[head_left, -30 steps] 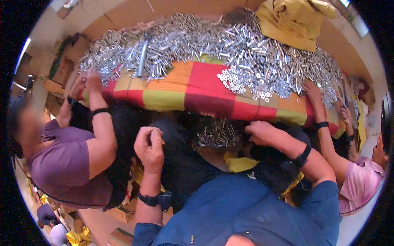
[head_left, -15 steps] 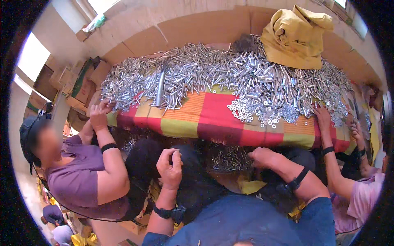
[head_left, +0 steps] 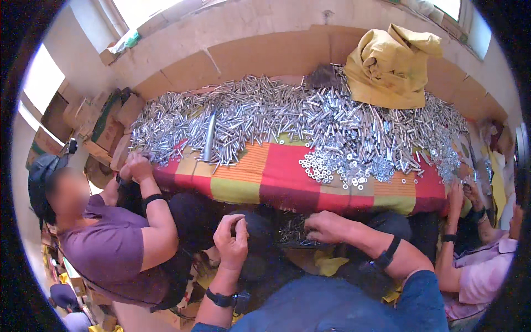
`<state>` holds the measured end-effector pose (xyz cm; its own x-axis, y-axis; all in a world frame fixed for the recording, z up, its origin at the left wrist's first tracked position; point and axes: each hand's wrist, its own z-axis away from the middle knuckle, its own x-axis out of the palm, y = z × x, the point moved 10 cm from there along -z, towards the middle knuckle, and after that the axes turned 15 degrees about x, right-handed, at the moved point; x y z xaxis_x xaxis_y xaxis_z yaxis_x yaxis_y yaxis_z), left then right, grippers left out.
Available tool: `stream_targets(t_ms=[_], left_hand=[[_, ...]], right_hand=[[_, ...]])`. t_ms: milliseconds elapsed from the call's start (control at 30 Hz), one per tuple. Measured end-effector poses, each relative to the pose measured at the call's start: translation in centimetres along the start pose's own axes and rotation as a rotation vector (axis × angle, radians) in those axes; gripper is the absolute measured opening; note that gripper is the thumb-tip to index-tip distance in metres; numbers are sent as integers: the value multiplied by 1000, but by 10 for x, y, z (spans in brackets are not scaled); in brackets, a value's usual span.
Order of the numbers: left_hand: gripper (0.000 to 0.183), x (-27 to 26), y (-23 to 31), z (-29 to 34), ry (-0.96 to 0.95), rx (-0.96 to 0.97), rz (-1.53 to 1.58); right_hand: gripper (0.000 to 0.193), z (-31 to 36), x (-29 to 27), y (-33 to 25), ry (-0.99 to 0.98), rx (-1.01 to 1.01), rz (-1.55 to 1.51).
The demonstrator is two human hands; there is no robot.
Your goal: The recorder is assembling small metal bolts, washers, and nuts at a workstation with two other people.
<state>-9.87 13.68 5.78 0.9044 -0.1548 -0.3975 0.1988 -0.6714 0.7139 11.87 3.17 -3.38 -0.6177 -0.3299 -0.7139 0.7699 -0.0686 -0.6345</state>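
My left hand is raised in front of my dark trousers, thumb and fingers pinched together. Whatever is between its fingertips is too small to make out. My right hand reaches in at the right side of a container of small metal pins, below the table's front edge. Its fingers are curled downward, and anything in them is hidden. Beyond both hands, a heap of silvery metal bolts or sleeves covers the back of a checked blanket. Pale ring washers lie in front of the heap.
A tapered metal tool lies among the pieces. A mustard cloth sits on the heap. Co-workers sit close on both sides: a person in purple and a person in pink. Cardboard boxes are stacked at left.
My right hand has moved left to the pin container; my left hand stays raised and pinched. The left co-worker's hands have come together, and the right co-worker's hand has drawn back from the heap.
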Motion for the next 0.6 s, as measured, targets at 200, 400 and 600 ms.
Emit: stream_targets(t_ms=[200,400,600], left_hand=[[6,-4,6,-6,-6,12,12],[7,-14,1,-5,46,-30,101],[9,-25,-3,-4,33,-40,70]], right_hand=[[28,-28,-67,-28,322,-28,-1],[36,-88,-136,-66,596,-33,187],[34,-172,-154,-68,724,-13,347]])
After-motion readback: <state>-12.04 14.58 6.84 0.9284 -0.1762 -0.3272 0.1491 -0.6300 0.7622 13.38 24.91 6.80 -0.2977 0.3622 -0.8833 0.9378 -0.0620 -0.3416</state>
